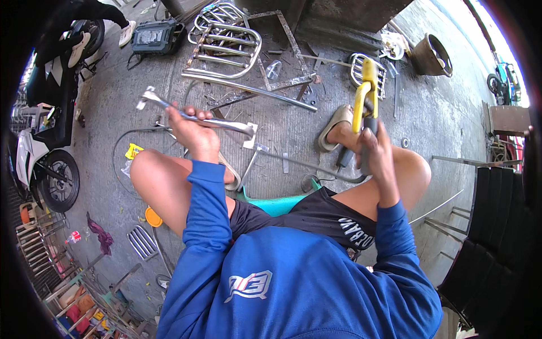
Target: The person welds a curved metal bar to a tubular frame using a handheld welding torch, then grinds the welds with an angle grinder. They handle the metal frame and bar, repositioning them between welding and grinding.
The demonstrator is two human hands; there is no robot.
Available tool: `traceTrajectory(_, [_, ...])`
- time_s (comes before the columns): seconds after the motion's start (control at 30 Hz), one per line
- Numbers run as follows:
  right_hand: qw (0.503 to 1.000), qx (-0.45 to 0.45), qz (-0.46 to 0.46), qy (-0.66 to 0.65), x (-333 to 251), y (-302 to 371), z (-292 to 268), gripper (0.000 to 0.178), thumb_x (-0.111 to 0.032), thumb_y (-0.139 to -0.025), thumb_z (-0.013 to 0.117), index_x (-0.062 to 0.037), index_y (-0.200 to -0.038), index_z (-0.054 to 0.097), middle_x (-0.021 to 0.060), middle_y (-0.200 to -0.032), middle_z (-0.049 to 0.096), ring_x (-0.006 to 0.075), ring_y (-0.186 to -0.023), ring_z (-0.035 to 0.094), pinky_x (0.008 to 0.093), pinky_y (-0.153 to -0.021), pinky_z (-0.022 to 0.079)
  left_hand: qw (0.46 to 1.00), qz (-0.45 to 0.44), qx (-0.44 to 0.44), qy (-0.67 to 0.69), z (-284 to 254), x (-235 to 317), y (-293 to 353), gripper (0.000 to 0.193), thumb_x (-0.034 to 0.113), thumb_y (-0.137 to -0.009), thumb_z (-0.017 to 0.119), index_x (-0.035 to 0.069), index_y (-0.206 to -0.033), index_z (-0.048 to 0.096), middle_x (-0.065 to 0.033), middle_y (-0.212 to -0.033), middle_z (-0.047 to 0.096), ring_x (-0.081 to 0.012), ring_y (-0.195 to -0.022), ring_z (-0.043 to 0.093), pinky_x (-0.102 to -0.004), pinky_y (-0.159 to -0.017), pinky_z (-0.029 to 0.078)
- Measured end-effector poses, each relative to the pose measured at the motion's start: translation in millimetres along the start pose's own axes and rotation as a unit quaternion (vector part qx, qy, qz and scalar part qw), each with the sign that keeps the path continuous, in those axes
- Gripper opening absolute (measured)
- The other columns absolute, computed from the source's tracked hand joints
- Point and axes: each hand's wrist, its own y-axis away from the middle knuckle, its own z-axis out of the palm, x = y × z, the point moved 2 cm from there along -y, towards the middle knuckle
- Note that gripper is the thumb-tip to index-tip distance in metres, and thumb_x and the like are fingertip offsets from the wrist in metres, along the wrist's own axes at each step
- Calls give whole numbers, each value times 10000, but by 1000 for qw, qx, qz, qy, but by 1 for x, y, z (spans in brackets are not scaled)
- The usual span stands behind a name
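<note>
My left hand [195,131] is closed around a shiny metal tube [230,124] with flat bracket plates at both ends, held tilted above my left knee. My right hand [377,155] grips the black handle of a yellow welding electrode holder [368,73], raised above my right foot. A thin rod [324,59] reaches left from its jaw. The dark cable [305,162] drops from the handle and curves left across the ground. Between my feet and beyond lie an angle-iron frame [285,42] and a long polished tube [248,90].
Chromed tube racks [228,48] are piled ahead, beside a dark toolbox [157,37]. A bucket [432,55] stands far right. Motorcycles [56,175] are parked at left, where another person's shoes [127,34] show. Black padded seating [480,226] is at right. I sit on a green stool [274,204].
</note>
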Motion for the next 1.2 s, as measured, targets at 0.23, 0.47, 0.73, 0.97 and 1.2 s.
traceTrajectory(0.23, [961, 37, -55, 270, -3, -50, -8, 671, -364, -707, 939, 2, -1098, 536, 100, -889, 690, 189, -748, 678, 353, -685, 552, 992, -117, 17, 40, 13, -79, 21, 356, 473, -1133, 365, 136, -1192, 462, 1, -807, 446, -138, -674, 447, -358, -658, 430])
traceTrajectory(0.47, [934, 71, -179, 302, 44, -43, 22, 1095, -352, -695, 953, -43, -1562, 360, 234, -1173, 719, 342, -1072, 735, 415, -950, 569, 993, -111, 32, 19, 5, -122, -5, 356, 476, -1121, 405, 154, -1268, 442, 2, -824, 473, -146, -654, 473, -369, -631, 438])
traceTrajectory(0.73, [947, 17, -116, 300, 64, -49, 17, 1170, -344, -705, 949, -111, -1641, 288, 243, -1297, 686, 341, -1160, 709, 431, -991, 562, 993, -111, 26, -2, 10, -146, -7, 347, 472, -1131, 374, 153, -1212, 484, 21, -796, 458, -116, -657, 440, -340, -647, 403])
traceTrajectory(0.97, [953, 35, -119, 275, 69, -58, 17, 1173, -348, -709, 947, -93, -1640, 280, 270, -1310, 671, 378, -1184, 694, 431, -992, 559, 996, -83, 32, -29, 14, -150, -9, 359, 471, -1124, 405, 139, -1242, 474, 14, -813, 462, -117, -665, 444, -341, -661, 395])
traceTrajectory(1.2, [943, 38, -137, 300, 63, -67, 19, 1169, -305, -704, 959, -87, -1636, 288, 250, -1306, 679, 318, -1150, 712, 417, -965, 570, 994, -104, 33, 9, 11, -155, -16, 355, 488, -1124, 385, 162, -1224, 485, 12, -814, 457, -135, -665, 443, -349, -656, 405])
